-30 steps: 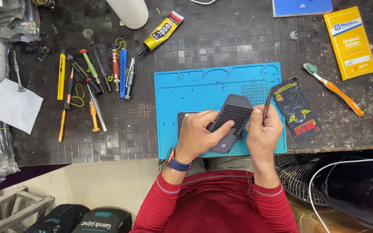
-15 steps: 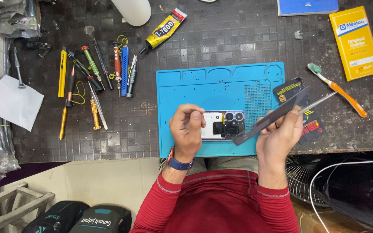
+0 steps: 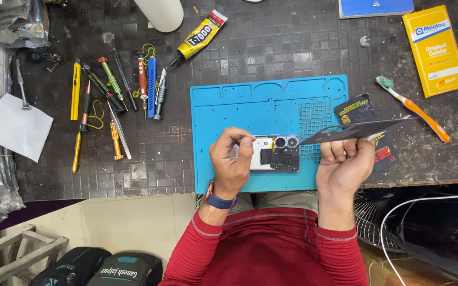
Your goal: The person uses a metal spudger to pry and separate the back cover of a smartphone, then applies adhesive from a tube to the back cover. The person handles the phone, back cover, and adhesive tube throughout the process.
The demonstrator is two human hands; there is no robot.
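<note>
An opened phone [image 3: 274,153] lies on the blue work mat [image 3: 250,106], its inner parts and camera lenses facing up. My left hand [image 3: 231,161] rests on the phone's left end with fingers curled over it. My right hand [image 3: 343,164] holds the dark back cover [image 3: 353,131] edge-on, lifted off to the right of the phone, together with a thin metal tool whose tip pokes out to the right. A dark packet [image 3: 364,114] lies under the cover at the mat's right edge.
Screwdrivers, tweezers and a yellow cutter [image 3: 112,100] lie left of the mat. A glue tube [image 3: 200,36] sits above it. A toothbrush [image 3: 412,108] and a yellow box [image 3: 436,50] are at the right, white paper [image 3: 11,127] at the left. A fan [image 3: 375,222] stands below the desk edge.
The back cover came off the phone: it was over the phone under both hands, then my right hand swung it up and right. The phone's inside now shows.
</note>
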